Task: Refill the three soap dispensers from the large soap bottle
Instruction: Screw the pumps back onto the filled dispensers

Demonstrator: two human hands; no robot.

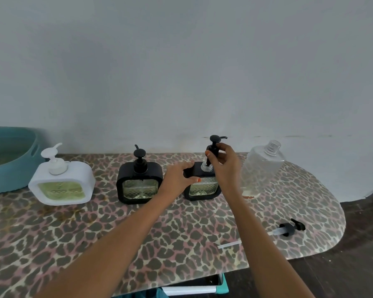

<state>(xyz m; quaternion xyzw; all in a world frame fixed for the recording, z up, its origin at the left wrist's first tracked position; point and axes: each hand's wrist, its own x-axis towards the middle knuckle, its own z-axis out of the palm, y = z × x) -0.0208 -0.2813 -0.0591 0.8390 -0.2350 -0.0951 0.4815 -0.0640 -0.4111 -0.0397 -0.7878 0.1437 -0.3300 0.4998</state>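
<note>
A teal tub (11,160) sits at the far left of the table (138,233). Next comes the white dispenser (61,183) with green soap inside and its pump on. Then the middle black dispenser (140,183), also with its pump on. The left hand (178,176) wraps around the side of the right black dispenser (204,186). The right hand (224,162) pinches the black pump (213,149) just above that dispenser's open clear neck. Just right of it stands the large soap bottle (262,168), clear, open on top and nearly empty. Another black pump cap (291,227) lies on its side near the table's right edge.
</note>
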